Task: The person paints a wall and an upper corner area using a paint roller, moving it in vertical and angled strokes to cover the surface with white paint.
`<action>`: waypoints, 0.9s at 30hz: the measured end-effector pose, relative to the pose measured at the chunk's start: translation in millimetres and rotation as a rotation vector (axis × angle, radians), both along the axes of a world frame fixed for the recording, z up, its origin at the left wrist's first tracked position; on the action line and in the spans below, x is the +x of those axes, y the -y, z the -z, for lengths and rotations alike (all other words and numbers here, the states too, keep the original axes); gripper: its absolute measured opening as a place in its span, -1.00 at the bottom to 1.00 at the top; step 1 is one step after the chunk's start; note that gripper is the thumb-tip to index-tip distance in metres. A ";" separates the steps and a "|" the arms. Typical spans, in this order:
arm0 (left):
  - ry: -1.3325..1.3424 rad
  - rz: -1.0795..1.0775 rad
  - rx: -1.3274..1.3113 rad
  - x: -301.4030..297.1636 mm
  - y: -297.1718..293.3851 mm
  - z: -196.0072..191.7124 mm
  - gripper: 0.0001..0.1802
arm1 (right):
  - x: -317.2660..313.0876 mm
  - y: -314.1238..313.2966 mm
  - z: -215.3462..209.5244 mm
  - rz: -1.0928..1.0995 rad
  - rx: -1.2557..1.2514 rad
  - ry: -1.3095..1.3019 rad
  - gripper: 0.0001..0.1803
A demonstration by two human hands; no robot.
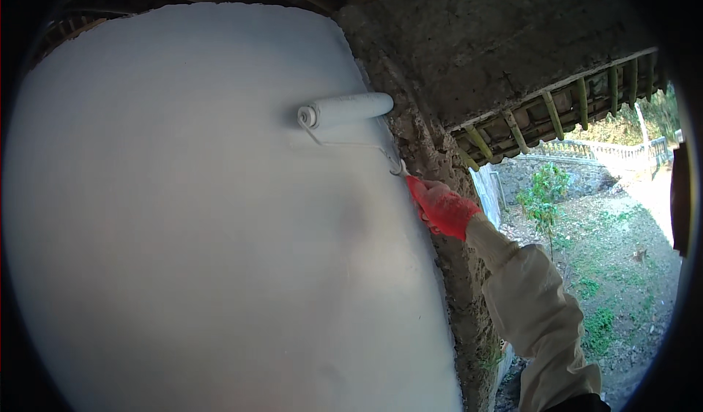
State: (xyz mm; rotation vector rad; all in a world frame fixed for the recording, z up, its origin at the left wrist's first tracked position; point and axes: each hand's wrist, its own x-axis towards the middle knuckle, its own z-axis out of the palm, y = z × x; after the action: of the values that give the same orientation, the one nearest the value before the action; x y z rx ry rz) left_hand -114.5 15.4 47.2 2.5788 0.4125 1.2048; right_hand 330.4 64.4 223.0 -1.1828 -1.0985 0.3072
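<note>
The fingers of my red-gloved right hand (448, 210) are curled snugly around the lower end of the white paint roller (350, 110), whose roll sits nearly level at the white wall's (212, 221) upper right, reaching the rough brown border (419, 125).
</note>
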 end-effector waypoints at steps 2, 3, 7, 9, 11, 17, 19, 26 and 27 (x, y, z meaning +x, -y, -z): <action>0.000 0.024 0.001 4.5 0.8 1.3 -0.65 | -2.5 -3.6 12.4 0.016 0.003 0.001 -0.55; 0.003 0.042 0.000 6.5 1.9 0.9 -0.64 | -3.5 -5.1 12.3 0.027 0.004 0.005 -0.54; -0.013 0.053 0.016 11.5 7.0 -6.9 -0.64 | -9.5 -9.5 -35.3 -0.030 0.044 0.010 -0.52; 0.011 0.055 0.004 10.9 8.6 -2.3 -0.65 | -6.8 -16.5 -54.6 -0.032 0.072 0.057 -0.52; -0.003 0.046 -0.001 10.0 9.5 1.9 -0.64 | -9.1 -15.9 -52.8 -0.029 0.085 0.097 -0.51; -0.001 0.030 -0.034 1.4 8.3 13.1 -0.64 | -17.9 -8.2 34.6 -0.142 0.040 -0.170 -0.54; -0.005 0.061 -0.058 3.8 10.4 12.4 -0.64 | 21.9 -30.4 65.4 -0.123 0.088 -0.109 -0.54; -0.051 0.060 -0.096 8.4 21.8 11.3 -0.64 | -21.1 -15.1 5.8 0.006 -0.017 -0.060 -0.52; -0.059 0.063 -0.113 10.1 23.9 12.8 -0.64 | -17.9 -17.7 12.7 0.009 -0.024 -0.070 -0.52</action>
State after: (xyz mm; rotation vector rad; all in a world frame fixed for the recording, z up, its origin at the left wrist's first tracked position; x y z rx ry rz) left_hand -104.5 -8.5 34.4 2.5163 0.3971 1.0557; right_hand 312.6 82.1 210.3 -1.1899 -1.0310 0.3532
